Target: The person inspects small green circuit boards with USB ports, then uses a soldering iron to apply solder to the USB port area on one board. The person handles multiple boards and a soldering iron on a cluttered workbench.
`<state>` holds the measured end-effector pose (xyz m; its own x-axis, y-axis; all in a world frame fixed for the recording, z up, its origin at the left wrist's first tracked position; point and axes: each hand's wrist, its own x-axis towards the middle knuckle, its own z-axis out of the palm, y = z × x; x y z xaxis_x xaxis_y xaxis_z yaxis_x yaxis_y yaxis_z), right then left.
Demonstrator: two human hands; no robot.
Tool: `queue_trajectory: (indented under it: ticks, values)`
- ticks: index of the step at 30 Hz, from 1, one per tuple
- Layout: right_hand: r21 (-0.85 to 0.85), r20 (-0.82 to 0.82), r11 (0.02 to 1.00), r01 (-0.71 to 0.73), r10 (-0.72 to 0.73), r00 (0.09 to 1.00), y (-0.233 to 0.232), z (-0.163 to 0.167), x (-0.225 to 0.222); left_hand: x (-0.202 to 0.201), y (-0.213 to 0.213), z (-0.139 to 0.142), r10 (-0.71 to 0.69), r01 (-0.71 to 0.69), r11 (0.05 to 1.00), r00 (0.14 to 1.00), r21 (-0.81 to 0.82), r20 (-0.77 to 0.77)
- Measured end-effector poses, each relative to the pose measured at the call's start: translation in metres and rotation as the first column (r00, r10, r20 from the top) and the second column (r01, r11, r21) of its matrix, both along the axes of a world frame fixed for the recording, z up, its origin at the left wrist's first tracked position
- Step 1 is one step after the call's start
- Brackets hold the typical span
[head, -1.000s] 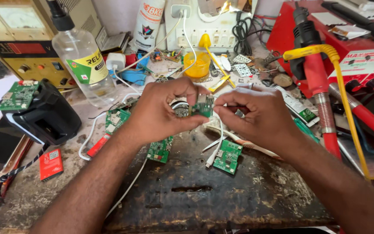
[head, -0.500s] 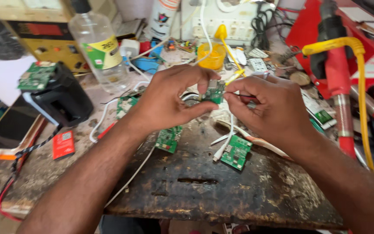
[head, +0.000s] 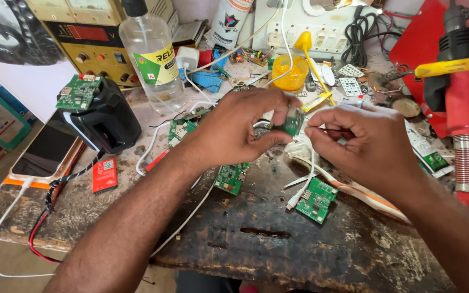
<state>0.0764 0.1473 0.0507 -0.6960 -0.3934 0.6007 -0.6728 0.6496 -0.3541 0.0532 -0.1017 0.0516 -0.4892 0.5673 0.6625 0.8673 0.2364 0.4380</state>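
Here the scarred, burnt tabletop (head: 278,255) carries everything, so going big to small: a yellow power supply (head: 90,40) at the back, a red tool stand (head: 451,81) on the right, one black box (head: 104,116) w/ a green board on top, one clear bottle (head: 153,54), one yellow cup (head: 290,73).

Both hands meet above the middle. The left hand (head: 240,130) pinches a small green circuit board (head: 291,120) between thumb and fingertips, held on edge, clear of the tabletop. The right hand (head: 365,141) is closed on a thin red wire (head: 335,131) whose tip points at that board — touching or just short, can't tell.

To do this well, I'd judge: keep the board steady, brace wrists on the wood, bring the wire in square to its pad.

Count of loose green boards on the tabletop near the hands: three clear ones — one (head: 180,131) behind the left wrist, one (head: 231,178) below it, one (head: 316,199) under the right hand.
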Motion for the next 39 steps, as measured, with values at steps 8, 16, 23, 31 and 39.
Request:
queue_trajectory:
  ticks: [8, 16, 23, 31, 39]
  values:
    - [0.431, 0.018, 0.814, 0.389, -0.438, 0.899, 0.0, 0.027, -0.008, -0.022, -0.035, 0.012, 0.14, -0.148, 0.987, 0.984, -0.067, -0.111]
    - [0.629, 0.181, 0.654, 0.42, -0.649, 0.739, 0.03, 0.012, -0.039, -0.039, -0.083, 0.013, 0.315, -0.247, 0.895, 0.94, -0.371, 0.134]
    - [0.601, 0.216, 0.637, 0.483, -0.712, 0.668, 0.05, 0.006, -0.06, -0.025, -0.084, 0.018, 0.428, -0.236, 0.779, 0.877, -0.58, 0.218]
    - [0.562, 0.189, 0.676, 0.477, -0.666, 0.721, 0.063, -0.004, -0.078, -0.035, -0.089, 0.017, 0.412, -0.24, 0.813, 0.881, -0.531, 0.233]
    - [0.584, 0.172, 0.674, 0.451, -0.646, 0.743, 0.054, -0.001, -0.083, -0.014, -0.074, 0.029, 0.292, -0.176, 0.875, 0.935, -0.451, 0.201]
